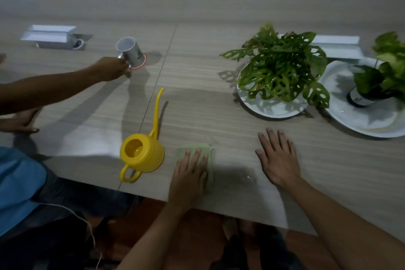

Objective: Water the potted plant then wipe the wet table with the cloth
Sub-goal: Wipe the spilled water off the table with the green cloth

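Note:
A folded pale green cloth (209, 161) lies near the table's front edge, and my left hand (190, 173) presses flat on it with straight fingers. My right hand (277, 159) rests flat on the bare table to the right, fingers spread. Between the two hands a small wet patch (248, 178) glistens on the wood. A yellow watering can (142, 155) with a long thin spout stands left of the cloth. The potted plant (282, 68) with holed green leaves sits on a white plate (271, 108) at the right.
A second plant (379, 79) stands on a larger white plate (372, 120) at the far right. Another person's hand (111, 69) holds a grey mug (129, 49) at the left; their other hand (19, 123) rests on the wooden table (197, 55). White boxes (52, 37) lie at the back.

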